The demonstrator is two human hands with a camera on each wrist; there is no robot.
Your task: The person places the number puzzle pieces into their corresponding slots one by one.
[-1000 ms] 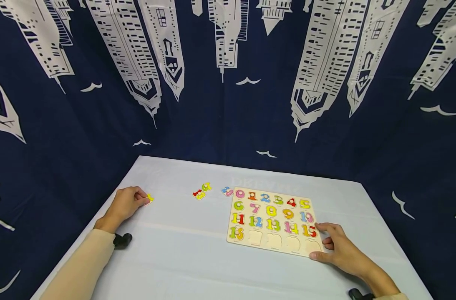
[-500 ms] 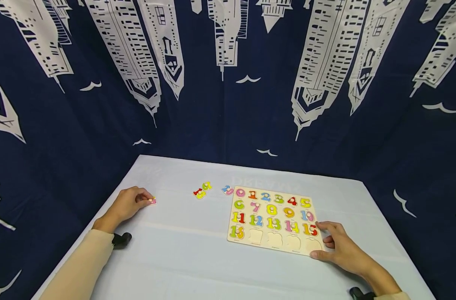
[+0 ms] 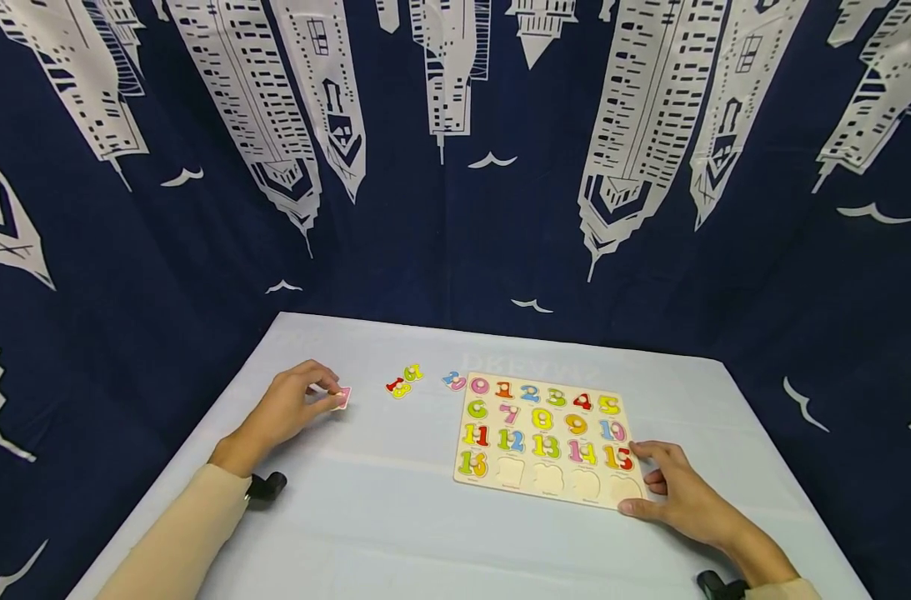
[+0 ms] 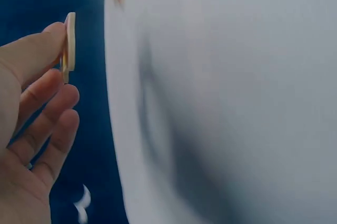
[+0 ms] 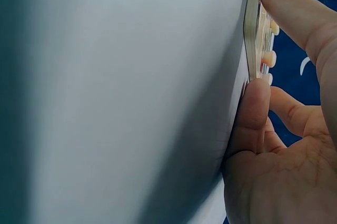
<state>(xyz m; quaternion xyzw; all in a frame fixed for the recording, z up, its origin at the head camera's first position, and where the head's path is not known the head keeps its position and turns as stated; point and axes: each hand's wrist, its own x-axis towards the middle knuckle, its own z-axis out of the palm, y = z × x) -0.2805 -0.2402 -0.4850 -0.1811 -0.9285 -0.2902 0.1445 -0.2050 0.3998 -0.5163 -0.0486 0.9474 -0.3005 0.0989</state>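
In the head view my left hand (image 3: 282,412) pinches a pink-and-yellow number puzzle piece (image 3: 343,398) between thumb and fingers, over the left part of the table. The left wrist view shows the piece (image 4: 71,42) edge-on at the fingertips, its printed number hidden. My right hand (image 3: 683,504) holds the lower right corner of a wooden number puzzle board (image 3: 511,492), thumb at the front edge, index finger on the right side. Knobbed number pieces fill its upper rows and the 16 sits at bottom left. Several bare recesses (image 3: 548,479) follow along the bottom row.
Red, yellow and green number pieces (image 3: 401,388) lie between my left hand and the board. A blue-and-pink piece (image 3: 453,381) lies beside the board's upper left corner. The white table (image 3: 395,533) ends at a dark blue cloth (image 3: 440,250) with white building prints.
My left hand has carried the puzzle piece to the right, from the table's left side toward the loose pieces, and the piece has turned in the fingers. My right hand stays at the board's corner.
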